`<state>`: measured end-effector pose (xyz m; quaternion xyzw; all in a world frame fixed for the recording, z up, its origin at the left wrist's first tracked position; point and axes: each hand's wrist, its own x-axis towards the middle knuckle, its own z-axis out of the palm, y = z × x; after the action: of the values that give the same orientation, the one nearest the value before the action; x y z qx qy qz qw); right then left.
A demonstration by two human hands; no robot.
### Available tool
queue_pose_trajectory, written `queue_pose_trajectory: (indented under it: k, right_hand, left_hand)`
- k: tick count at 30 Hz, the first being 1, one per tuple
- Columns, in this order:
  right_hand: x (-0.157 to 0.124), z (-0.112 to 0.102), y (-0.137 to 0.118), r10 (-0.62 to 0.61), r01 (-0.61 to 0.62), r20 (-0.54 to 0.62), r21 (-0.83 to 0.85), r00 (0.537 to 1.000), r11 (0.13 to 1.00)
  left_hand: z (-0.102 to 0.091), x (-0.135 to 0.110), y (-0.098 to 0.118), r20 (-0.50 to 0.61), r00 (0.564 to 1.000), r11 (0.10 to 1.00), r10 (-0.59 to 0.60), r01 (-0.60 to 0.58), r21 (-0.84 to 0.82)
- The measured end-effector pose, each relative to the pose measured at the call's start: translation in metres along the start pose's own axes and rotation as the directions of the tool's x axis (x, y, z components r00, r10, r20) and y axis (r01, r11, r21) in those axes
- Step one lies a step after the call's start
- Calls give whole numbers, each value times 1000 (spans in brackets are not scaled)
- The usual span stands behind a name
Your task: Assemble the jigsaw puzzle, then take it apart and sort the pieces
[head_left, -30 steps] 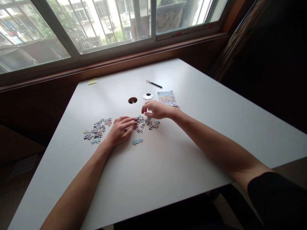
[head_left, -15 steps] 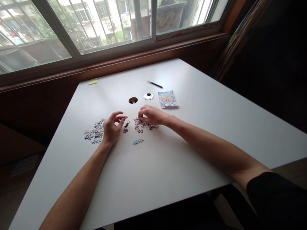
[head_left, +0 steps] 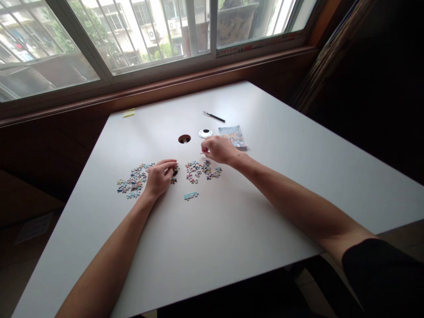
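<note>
On the white table [head_left: 232, 212] lie two heaps of small jigsaw pieces: a left heap [head_left: 132, 180] and a middle heap [head_left: 200, 170]. A joined light-blue bit [head_left: 191, 195] lies alone nearer to me. My left hand [head_left: 160, 177] rests between the heaps, fingers curled and pinched over a few dark pieces at its fingertips. Raised just above the far edge of the middle heap, my right hand [head_left: 219, 150] pinches a tiny piece between thumb and forefinger.
Beyond my right hand lie a colourful picture card [head_left: 232, 134], a round white cap [head_left: 205, 133], a round cable hole [head_left: 184, 139] and a black pen [head_left: 213, 116]. A yellow slip [head_left: 129, 113] sits at the far left corner. Windows run behind the table.
My right hand has lifted off the middle heap and moved back toward the card, pinching a piece. My left hand's fingers have come down and closed over pieces beside it.
</note>
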<state>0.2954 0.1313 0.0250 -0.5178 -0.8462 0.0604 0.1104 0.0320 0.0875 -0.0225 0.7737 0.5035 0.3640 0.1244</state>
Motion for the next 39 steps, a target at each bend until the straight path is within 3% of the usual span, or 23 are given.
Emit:
queue_pose_trajectory:
  k: [4,9,14,19,25,32,39]
  right_hand:
    - [-2,-6,-1,-11,12,83,-13,996,1000]
    - [-3,-8,-4,-35,36,90,-7,995,999]
    - [-2,2,-9,-240,224,83,164,967,961]
    - [0,10,-9,-305,281,102,200,947,939]
    - [1,12,-7,-304,277,76,251,949,927]
    - [4,6,-5,-58,67,-32,458,998,886]
    - [8,1,16,172,-171,19,262,985,950]
  left_hand:
    - [2,0,-2,53,996,996,74,-76,42]
    - [2,1,-1,67,993,991,95,-100,83]
    - [-2,1,5,64,988,982,137,-145,125]
    - [-2,-1,8,214,942,947,259,-291,135]
    - [-2,-2,8,280,930,945,240,-289,152]
    - [-4,-3,9,287,924,940,252,-304,155]
    - [-4,-4,8,352,912,935,210,-293,202]
